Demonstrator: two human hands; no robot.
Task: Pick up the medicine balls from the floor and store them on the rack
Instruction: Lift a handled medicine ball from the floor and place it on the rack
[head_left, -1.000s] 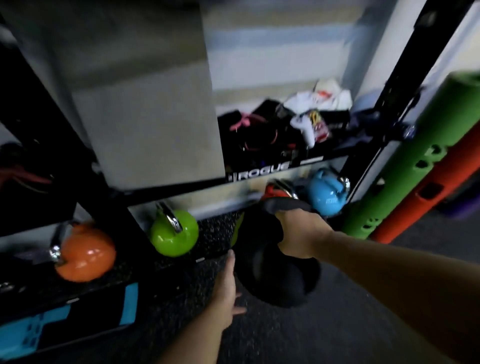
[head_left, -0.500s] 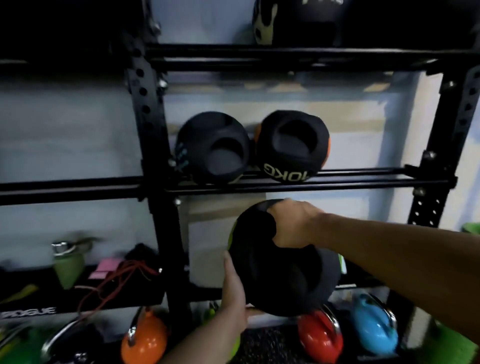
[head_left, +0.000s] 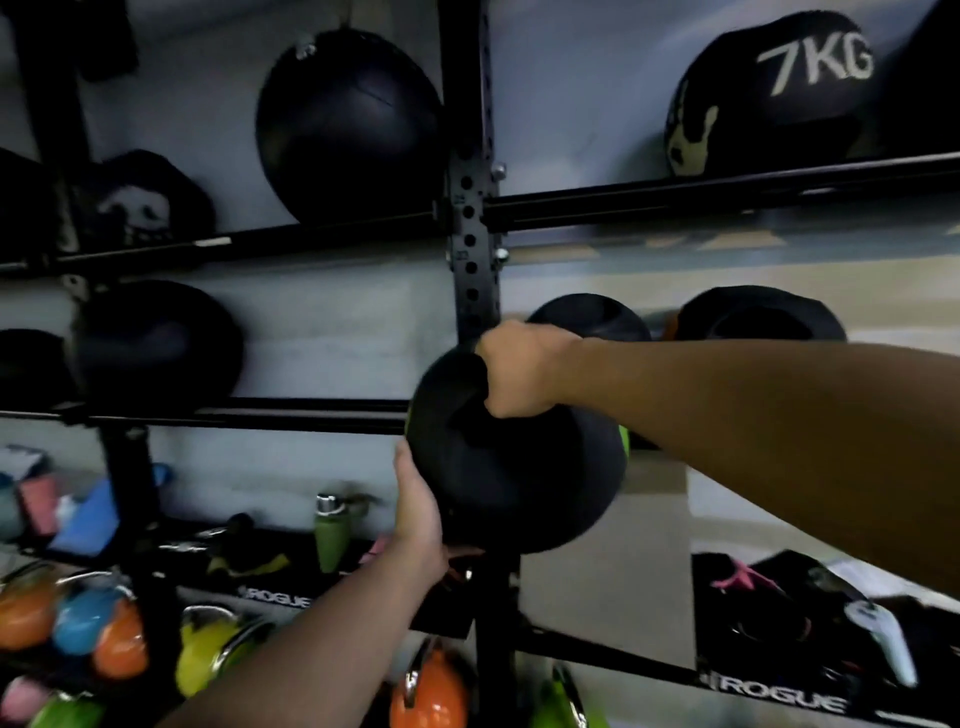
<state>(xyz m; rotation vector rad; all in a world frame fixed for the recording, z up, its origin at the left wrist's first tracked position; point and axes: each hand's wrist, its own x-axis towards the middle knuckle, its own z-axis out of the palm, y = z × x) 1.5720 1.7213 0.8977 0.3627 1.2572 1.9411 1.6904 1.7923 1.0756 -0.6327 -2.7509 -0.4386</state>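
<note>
1. A black medicine ball with a recessed handle cut into its body is held in the air just in front of the rack upright, level with the middle rail and not yet resting on it.
2. The ball is judged heavy and dense, with a firm rubbery shell that does not visibly give under the fingers; a green patch shows at its edges.
3. The handle recess at the top of the ball is gripped by the right hand, whose fingers are clenched around the handle bar.
4. The lower left side of the ball is cupped by the left hand, palm flat against the shell and fingers spread, so that the weight is shared from below.
5. The handle is judged the surest hold, with the underside as support, since the round shell alone could slip.
6. To the right of the upright, two similar balls sit on the same level; to its left, another dark ball rests on the middle rail.
7. Above, a ball marked 7KG is stored to the right of the upright.
8. Below, coloured kettlebells are seen near the upright's foot.
</note>
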